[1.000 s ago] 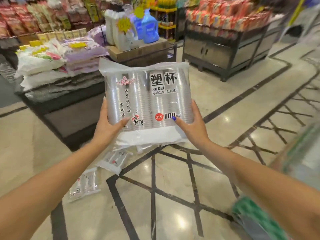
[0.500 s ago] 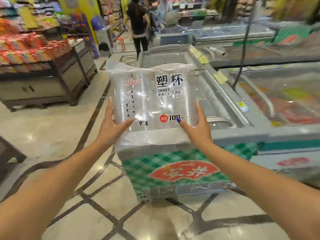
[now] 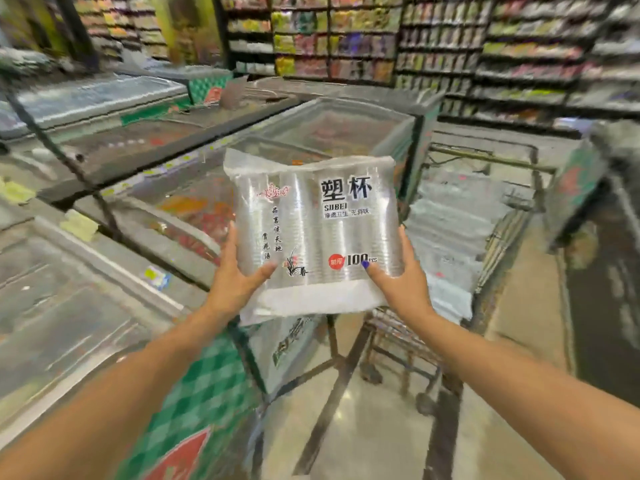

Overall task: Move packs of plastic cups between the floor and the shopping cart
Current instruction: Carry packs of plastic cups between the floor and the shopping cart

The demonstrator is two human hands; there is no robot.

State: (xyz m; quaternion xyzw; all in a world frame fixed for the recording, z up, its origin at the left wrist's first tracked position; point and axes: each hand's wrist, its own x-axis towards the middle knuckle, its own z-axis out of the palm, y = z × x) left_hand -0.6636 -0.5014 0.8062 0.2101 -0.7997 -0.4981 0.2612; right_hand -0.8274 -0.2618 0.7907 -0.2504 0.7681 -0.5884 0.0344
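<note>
Freezer chests (image 3: 114,216) are lining nine o'clock; left hand (image 3: 239,282) and right hand (image 3: 401,282) are clamping the cup pack (image 3: 311,233), cart (image 3: 460,237) at three o'clock.

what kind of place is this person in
Almost certainly a supermarket. Glass-topped chest freezers run along the left, tall shelves packed with goods line the back, and a wire shopping cart stands ahead. Both hands hold a retail pack of plastic cups.

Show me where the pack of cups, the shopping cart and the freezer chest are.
pack of cups (image 3: 311,233), head view, middle of its printed front.
shopping cart (image 3: 491,161), head view, far top rail.
freezer chest (image 3: 207,386), head view, green checkered front wall.
</note>
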